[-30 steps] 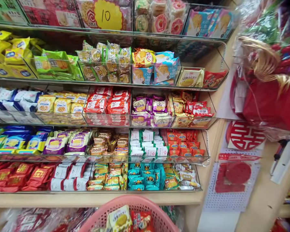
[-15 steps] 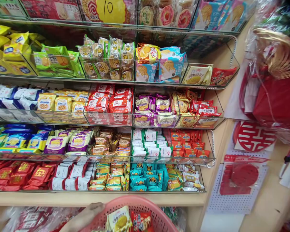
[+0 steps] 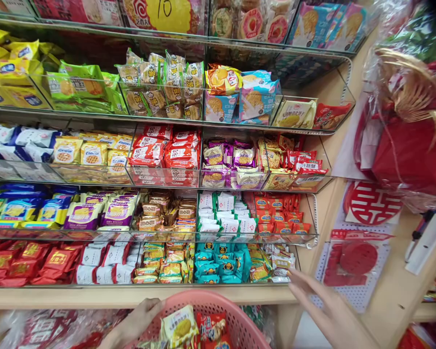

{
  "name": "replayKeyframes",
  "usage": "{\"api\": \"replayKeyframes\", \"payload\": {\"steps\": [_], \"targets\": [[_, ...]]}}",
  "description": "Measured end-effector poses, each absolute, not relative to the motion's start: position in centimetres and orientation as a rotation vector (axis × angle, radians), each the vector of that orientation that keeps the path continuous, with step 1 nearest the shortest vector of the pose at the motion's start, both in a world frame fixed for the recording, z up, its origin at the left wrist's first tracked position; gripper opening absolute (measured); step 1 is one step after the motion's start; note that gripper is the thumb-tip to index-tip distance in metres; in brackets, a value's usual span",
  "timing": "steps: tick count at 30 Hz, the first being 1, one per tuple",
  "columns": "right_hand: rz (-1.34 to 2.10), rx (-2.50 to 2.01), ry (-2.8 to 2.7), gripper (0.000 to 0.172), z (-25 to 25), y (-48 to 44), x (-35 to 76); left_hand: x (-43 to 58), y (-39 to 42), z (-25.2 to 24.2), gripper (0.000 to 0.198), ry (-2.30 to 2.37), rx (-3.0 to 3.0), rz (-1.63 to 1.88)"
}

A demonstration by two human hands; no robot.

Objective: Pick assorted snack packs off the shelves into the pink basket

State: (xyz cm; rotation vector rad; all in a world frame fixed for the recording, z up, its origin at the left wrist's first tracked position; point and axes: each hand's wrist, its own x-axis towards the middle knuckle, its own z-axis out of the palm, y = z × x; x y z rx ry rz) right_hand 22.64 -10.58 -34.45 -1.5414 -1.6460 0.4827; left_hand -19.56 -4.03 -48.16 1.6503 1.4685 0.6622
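Head view, all places relative to the pink basket (image 3: 247, 321): basket sits bottom centre, in front of the wooden shelf ledge (image 3: 76, 297), holding a cream packet (image 3: 180, 326) and a red packet (image 3: 211, 327). Left hand (image 3: 136, 320) is at the basket's left rim, fingers close together; can't tell if they pinch the rim or just rest on it. Right hand (image 3: 321, 298) is right of the basket, fingers extended and spread, nothing visible in it, fingertips just beside the whitish packets (image 3: 283, 262) up and right of the basket. Risks, my read: if the left hold is only a light touch, a bump could tip the basket and spill packets. Whitish packets sit tight against the teal packets (image 3: 223, 265) side, so a careless pinch could drag neighbours out or knock the clear divider (image 3: 298, 259).
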Motion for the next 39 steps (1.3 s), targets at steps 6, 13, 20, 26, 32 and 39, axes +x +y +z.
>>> {"api": "replayKeyframes", "payload": {"steps": [6, 13, 20, 26, 32, 39], "targets": [[-0.617, -0.972, -2.181, 0.031, -26.4, 0.0, 15.0, -20.3, -3.7, -49.1, 0.052, 1.493, 1.692, 0.684], [-1.105, -1.071, -2.217, 0.032, -24.6, 4.8, 11.4, -20.9, -3.7, -49.7, 0.049, 1.520, 1.688, 0.696], [-1.207, -1.125, -2.221, 0.030, -24.7, 5.7, 11.5, -20.7, -3.8, -49.5, 0.049, 1.517, 1.689, 0.683], [-1.246, -1.147, -2.158, 0.026, -24.9, 5.7, 11.5, -20.5, -4.1, -49.0, 0.051, 1.514, 1.688, 0.683], [-1.234, -1.184, -2.139, 0.016, -25.1, 5.6, 11.3, -20.1, -4.5, -48.2, 0.053, 1.527, 1.666, 0.668], [-1.216, -1.165, -2.157, 0.014, -25.5, 5.3, 11.5, -20.1, -4.6, -48.0, 0.053, 1.543, 1.698, 0.646]]}}
